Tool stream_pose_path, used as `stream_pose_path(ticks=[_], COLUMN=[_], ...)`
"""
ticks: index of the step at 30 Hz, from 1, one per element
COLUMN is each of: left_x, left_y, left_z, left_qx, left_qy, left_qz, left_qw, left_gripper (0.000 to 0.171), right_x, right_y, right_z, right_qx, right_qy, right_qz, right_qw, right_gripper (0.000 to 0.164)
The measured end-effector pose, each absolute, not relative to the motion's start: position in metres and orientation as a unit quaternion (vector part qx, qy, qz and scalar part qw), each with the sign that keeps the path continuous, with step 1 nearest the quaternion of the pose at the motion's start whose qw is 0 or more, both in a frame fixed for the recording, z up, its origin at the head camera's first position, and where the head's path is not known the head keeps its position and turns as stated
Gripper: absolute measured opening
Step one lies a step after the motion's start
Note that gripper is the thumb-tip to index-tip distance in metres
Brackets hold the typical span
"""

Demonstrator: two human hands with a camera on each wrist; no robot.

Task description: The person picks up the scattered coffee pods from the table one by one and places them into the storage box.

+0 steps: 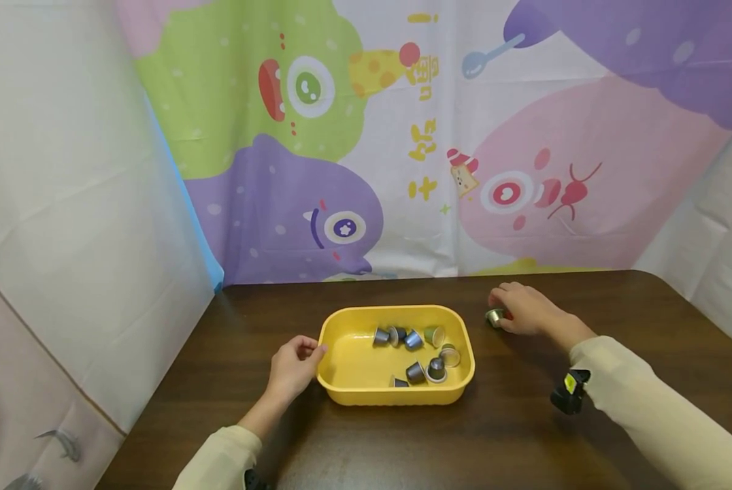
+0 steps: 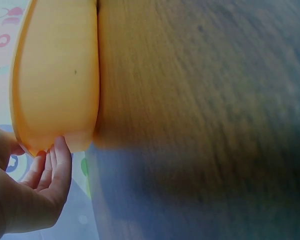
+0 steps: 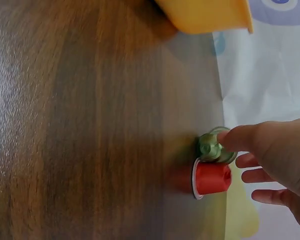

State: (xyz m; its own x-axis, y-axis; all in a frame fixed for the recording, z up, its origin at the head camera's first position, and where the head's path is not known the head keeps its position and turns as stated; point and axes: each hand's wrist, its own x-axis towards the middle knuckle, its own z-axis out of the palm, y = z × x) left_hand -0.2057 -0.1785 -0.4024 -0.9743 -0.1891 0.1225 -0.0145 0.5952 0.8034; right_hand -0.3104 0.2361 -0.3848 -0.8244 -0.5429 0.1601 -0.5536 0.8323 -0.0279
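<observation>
A yellow plastic tub (image 1: pixel 396 396) stands on the dark wooden table, with several coffee capsules (image 1: pixel 413 339) scattered inside, mostly to its right. My left hand (image 1: pixel 294 367) grips the tub's left end, thumb at the rim and fingers against the outer wall; the left wrist view shows these fingers (image 2: pixel 63 165) up close. To the right of the tub, my right hand (image 1: pixel 528 309) pinches a green coffee capsule (image 3: pixel 210 146) near the table surface, its thumb on the rim. Directly beside that one lies a red coffee capsule (image 3: pixel 213 178), mostly hidden by the hand in the head view.
The brown table (image 1: pixel 403 449) ends at a hanging cloth (image 1: pixel 415 238) printed with cartoon monsters. Pale cloth walls (image 1: pixel 84 170) close off both sides. Capsules in the tub are grey, blue, dark and pale green, some upright and some on their sides.
</observation>
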Motion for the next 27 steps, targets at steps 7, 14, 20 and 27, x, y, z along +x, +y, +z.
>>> stream_pose_path(ticks=[7, 14, 20, 27], left_x=[-0.203, -0.202, -0.203, -0.203], left_y=[-0.178, -0.177, -0.177, -0.18], left_z=[-0.402, -0.401, -0.399, -0.404], left_qx=[0.05, 0.033, 0.052, 0.045], left_qy=[-0.882, -0.878, -0.882, -0.882], left_qz=[-0.457, -0.463, -0.457, -0.456], left_qw=[0.102, 0.117, 0.1, 0.112], left_gripper=[0.02, 0.023, 0.02, 0.021], right_x=[-0.314, -0.317, -0.316, -0.309], right_y=[0.239, 0.239, 0.238, 0.236], right_z=[-0.394, -0.398, -0.399, -0.403], right_qx=[0.298, 0.308, 0.303, 0.317], right_qy=[-0.952, -0.948, -0.949, -0.94], right_qz=[0.026, 0.017, 0.011, 0.02], right_qw=[0.068, 0.074, 0.085, 0.128], right_gripper=[0.028, 0.027, 0.026, 0.026])
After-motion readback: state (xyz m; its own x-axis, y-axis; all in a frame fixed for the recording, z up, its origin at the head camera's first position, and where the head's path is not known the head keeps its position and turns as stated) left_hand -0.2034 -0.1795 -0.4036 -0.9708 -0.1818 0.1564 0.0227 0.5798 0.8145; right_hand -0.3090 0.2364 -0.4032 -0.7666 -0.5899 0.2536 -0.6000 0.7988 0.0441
